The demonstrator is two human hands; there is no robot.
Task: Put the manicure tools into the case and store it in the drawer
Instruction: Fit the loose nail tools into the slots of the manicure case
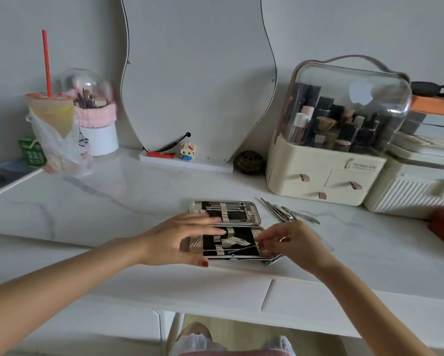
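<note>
Manicure case (pixel 231 228) lay open on the white marbled worktop (pixel 113 201), near its front edge, both black-lined halves facing up. Its far half already carried a row of metal tools under pale straps; its near half showed straps and one thin tool lying across the lower part. Behind it, against the wall, stood a wavy-edged mirror (pixel 197 73), and to the right a cream cosmetics organizer (pixel 331 160) with a clear domed lid and small drawers. At the far left stood an iced drink cup (pixel 52 111) with a red straw, set in a plastic bag.

The left hand (pixel 180 237) lay over the left side of the case, fingers stretched out fairly straight across the hinge line and thumb down at the near rim, pressing rather than gripping. The right hand (pixel 290 242) hovered at the right edge of the near half, fingers curled, thumb and forefinger pinching the end of the thin tool (pixel 241 250) that reached leftward across the lining. Loose manicure tools (pixel 285 213) lay in a small heap on the worktop just beyond the right hand, beside the far half of the case. White drawer fronts (pixel 318 304) sat closed below the worktop edge.
</note>
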